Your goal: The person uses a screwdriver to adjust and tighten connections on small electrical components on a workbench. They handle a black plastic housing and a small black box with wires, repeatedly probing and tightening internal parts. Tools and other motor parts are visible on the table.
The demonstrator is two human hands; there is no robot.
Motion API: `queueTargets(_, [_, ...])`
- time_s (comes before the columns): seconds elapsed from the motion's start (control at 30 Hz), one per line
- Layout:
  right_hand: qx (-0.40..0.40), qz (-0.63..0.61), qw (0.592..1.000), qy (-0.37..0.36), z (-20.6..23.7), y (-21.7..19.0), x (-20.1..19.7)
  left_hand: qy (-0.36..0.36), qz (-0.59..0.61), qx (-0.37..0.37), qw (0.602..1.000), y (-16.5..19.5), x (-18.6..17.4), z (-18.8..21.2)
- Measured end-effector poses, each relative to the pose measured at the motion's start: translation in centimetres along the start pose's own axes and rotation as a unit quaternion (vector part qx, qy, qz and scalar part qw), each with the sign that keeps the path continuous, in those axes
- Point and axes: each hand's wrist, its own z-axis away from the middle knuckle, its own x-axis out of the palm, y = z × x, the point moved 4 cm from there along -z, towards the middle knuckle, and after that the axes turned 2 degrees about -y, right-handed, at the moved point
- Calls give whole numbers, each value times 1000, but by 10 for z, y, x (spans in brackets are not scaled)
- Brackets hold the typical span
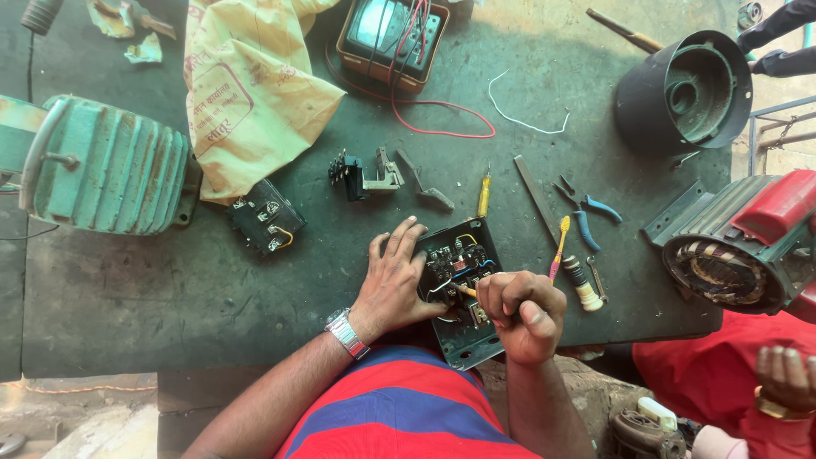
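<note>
Open switch box [463,289], near table [170,289] edge: steadied flat under spread left hand [393,280]. Right hand [525,313] fisted around orange-handled screwdriver [467,291], tip among wiring. Pliers [586,217], toothbrush [558,248] just beside, within reach.

Green ribbed motor [106,166] at nine o'clock, yellow bag [251,85] at eleven, meter box [391,38] at twelve, black housing [688,93] at two, blue-handled pliers [586,217] at three.

Dark workbench [212,289]: switch box [459,289], pliers [586,217], screwdriver [484,195].
</note>
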Motion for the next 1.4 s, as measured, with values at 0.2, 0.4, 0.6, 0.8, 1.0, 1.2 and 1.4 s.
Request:
queueTargets(0.2, [-1,14,1000,-6,-3,5,5,-3,3,-2,1000,-6,0,-3])
queueTargets(0.4, [-80,60,995,-24,-6,3,4,-1,-2,2,1000,-4,2,0])
queueTargets(0.6, [-39,0,999,-30,14,-9,18,17,-17,11,1000,11,-1,8])
queueTargets(0.8, [-75,261,962,-2,27,-55,26,36,-18,19,999,40,-9,20])
queueTargets(1.0, [-132,485,864,-40,40,-102,40,37,-29,7,999,70,-16,31])
queueTargets(1.2, [-171,539,824,40,50,-110,50,13,-38,-19,999,87,-21,39])
queueTargets(1.4, [-181,572,799,29,57,-118,56,6,-38,-24,999,94,-21,42])
